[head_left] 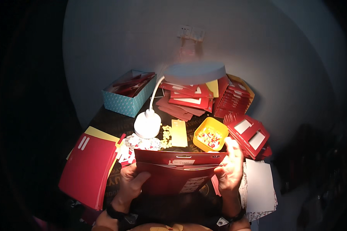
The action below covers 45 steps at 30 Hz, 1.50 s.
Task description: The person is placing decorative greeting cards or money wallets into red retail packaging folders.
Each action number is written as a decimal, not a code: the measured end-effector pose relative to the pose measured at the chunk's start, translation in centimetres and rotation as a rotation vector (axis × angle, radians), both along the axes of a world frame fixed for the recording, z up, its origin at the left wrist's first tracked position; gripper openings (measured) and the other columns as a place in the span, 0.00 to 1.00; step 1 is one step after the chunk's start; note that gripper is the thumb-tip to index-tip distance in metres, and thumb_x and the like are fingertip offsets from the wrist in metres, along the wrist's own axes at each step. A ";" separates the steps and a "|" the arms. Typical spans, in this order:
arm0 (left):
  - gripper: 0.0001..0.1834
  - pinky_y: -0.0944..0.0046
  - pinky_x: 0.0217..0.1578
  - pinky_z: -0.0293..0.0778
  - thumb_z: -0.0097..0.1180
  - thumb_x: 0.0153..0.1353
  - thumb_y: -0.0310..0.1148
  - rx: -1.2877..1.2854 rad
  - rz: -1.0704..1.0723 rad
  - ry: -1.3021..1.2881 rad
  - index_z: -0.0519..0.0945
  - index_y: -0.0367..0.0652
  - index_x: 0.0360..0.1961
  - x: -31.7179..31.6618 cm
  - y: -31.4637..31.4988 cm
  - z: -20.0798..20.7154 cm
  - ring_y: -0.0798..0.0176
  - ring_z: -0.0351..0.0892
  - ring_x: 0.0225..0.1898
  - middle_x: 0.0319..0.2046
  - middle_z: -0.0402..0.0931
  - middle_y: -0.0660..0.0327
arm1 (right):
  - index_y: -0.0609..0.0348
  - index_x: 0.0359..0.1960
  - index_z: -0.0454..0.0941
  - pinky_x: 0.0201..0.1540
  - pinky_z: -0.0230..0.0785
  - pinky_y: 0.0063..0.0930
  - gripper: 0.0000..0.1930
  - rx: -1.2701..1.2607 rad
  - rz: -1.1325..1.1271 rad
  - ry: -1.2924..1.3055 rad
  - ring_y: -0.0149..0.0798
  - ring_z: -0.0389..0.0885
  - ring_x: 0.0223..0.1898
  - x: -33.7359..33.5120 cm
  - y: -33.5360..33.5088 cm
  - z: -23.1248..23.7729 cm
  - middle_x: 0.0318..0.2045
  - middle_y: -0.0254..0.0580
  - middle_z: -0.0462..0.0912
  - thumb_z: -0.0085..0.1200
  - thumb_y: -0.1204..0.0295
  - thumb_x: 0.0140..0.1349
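Between my hands is a dark red cardboard packet (158,175), tilted toward me. Its flap with a hang hole stands up along the far side, and pale sheet edges show in the mouth. My left hand (130,184) is closed on the packet's left edge, thumb on the near face. My right hand (230,167) grips the right edge with the thumb on the near side and the fingers reaching up past the corner. Just beyond the packet sits a yellow tray (196,144) with small red and white scraps in it.
A white lamp (147,124) arches over the dark table. A stack of red cards (86,167) lies left, white sheets (260,184) right. Farther back are a blue box (121,104), red window packets (250,133), a full yellow-edged box (235,94) and a yellow card (179,133).
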<state>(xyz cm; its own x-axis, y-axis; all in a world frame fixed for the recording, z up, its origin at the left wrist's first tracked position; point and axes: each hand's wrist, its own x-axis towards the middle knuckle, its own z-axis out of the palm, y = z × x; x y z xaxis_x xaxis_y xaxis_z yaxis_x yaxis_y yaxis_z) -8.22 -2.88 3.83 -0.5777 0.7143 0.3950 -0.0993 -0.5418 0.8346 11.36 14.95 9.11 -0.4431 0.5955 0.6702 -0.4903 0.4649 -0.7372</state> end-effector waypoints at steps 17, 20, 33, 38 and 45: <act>0.24 0.64 0.49 0.80 0.66 0.53 0.17 -0.170 -0.045 0.011 0.79 0.32 0.53 -0.7 -0.9 -0.6 0.65 0.84 0.45 0.46 0.84 0.55 | 0.65 0.67 0.62 0.63 0.69 0.36 0.41 -0.188 0.213 -0.498 0.39 0.76 0.59 1.9 0.4 -3.8 0.58 0.44 0.77 0.71 0.81 0.51; 0.21 0.64 0.50 0.79 0.65 0.53 0.14 -0.194 -0.082 0.056 0.82 0.31 0.50 -1.1 -1.1 -1.1 0.66 0.84 0.45 0.45 0.85 0.56 | 0.65 0.67 0.63 0.67 0.63 0.39 0.40 -0.054 0.161 -0.416 0.41 0.71 0.64 2.1 0.6 -4.0 0.63 0.47 0.71 0.73 0.76 0.53; 0.15 0.57 0.51 0.82 0.69 0.58 0.26 -0.027 -0.163 0.279 0.84 0.27 0.44 -0.2 -0.7 0.0 0.52 0.87 0.46 0.43 0.85 0.44 | 0.55 0.50 0.70 0.51 0.67 0.41 0.28 0.743 -0.739 -0.236 0.44 0.70 0.49 6.1 -3.3 -0.4 0.47 0.46 0.71 0.64 0.49 0.60; 0.16 0.55 0.52 0.82 0.68 0.60 0.29 0.056 -0.184 0.316 0.83 0.27 0.46 -0.3 -0.3 0.1 0.50 0.87 0.47 0.44 0.85 0.43 | 0.43 0.47 0.74 0.43 0.67 0.33 0.18 0.801 -0.809 -0.217 0.39 0.70 0.43 6.1 -3.8 0.6 0.40 0.36 0.69 0.67 0.58 0.61; 0.20 0.59 0.54 0.80 0.66 0.61 0.31 -0.116 -0.268 0.264 0.81 0.27 0.50 0.3 -1.4 0.5 0.52 0.87 0.49 0.47 0.84 0.44 | 0.54 0.41 0.75 0.36 0.70 0.36 0.07 0.997 -0.451 -0.247 0.40 0.77 0.33 6.1 -4.6 3.7 0.34 0.39 0.81 0.58 0.69 0.64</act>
<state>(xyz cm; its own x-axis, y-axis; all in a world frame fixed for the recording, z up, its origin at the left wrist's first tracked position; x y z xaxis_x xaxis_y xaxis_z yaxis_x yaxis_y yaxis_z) -7.97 -4.28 4.33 -0.2541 0.8747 0.4127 0.0016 -0.4263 0.9046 17.45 10.36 12.85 -0.5089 -0.0188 0.8606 -0.0196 0.9998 0.0102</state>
